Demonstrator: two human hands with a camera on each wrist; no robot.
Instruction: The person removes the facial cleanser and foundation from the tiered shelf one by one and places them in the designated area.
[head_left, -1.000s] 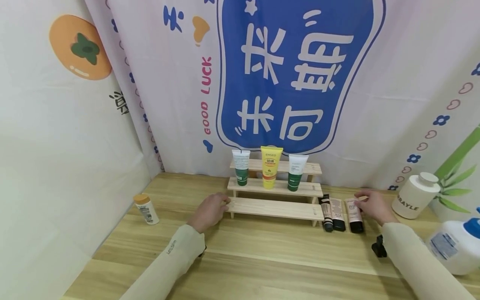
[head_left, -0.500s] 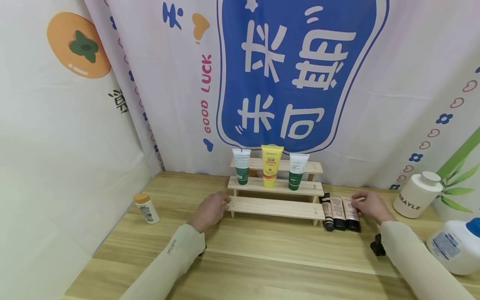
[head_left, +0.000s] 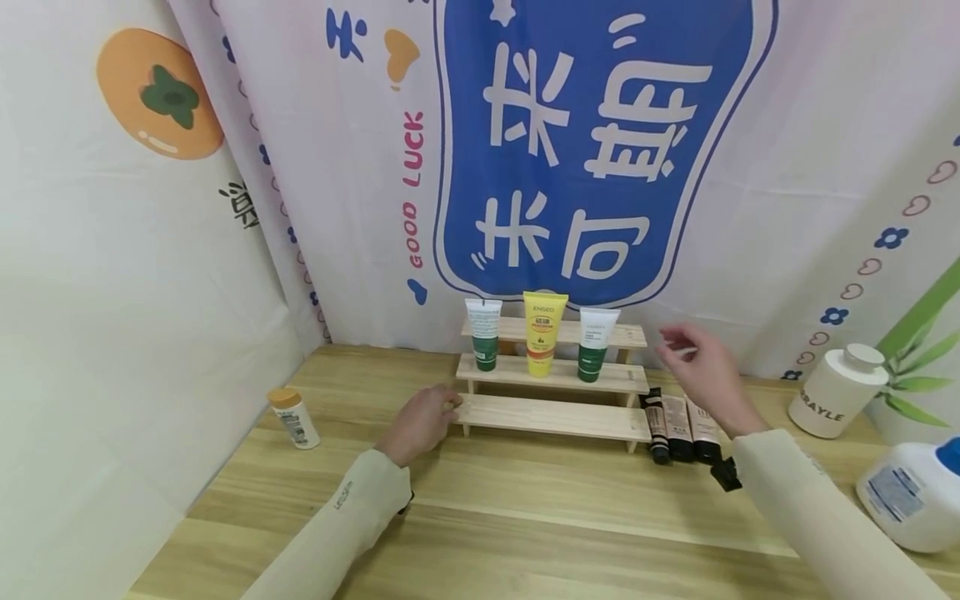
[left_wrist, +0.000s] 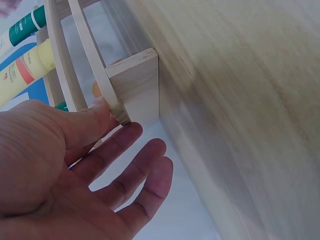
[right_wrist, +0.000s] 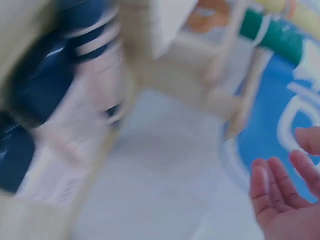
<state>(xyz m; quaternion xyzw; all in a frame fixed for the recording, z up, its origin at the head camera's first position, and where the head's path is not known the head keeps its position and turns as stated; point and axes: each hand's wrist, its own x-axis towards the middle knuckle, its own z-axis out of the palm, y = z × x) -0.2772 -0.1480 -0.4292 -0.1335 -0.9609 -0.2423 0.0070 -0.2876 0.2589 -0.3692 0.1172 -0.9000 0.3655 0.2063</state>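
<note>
My left hand point(head_left: 420, 423) pinches the left end of the lowest step of a tiered wooden display stand point(head_left: 551, 417). In the left wrist view its thumb lies on the step's corner point(left_wrist: 117, 107), with the fingertips just beneath. My right hand point(head_left: 705, 371) is raised right of the stand, fingers loosely bent, holding nothing. Below it, a dark-banded tube point(head_left: 657, 427) and two pink black-capped tubes point(head_left: 678, 427), point(head_left: 705, 429) lie side by side against the stand's right end. On the middle step stand a yellow tube point(head_left: 543, 337) and two white-and-green tubes point(head_left: 483, 333), point(head_left: 597, 343).
A small white bottle with an orange cap point(head_left: 293, 418) stands at the left of the wooden table point(head_left: 510, 525). At the right are a white lettered jar point(head_left: 836, 392) with green leaves and a white jug with a blue cap point(head_left: 911, 496). A printed curtain point(head_left: 360, 267) hangs behind.
The right hand slid the rightmost pink tube left against its neighbour, let go of it, then rose up and left. The left hand has stayed on the stand.
</note>
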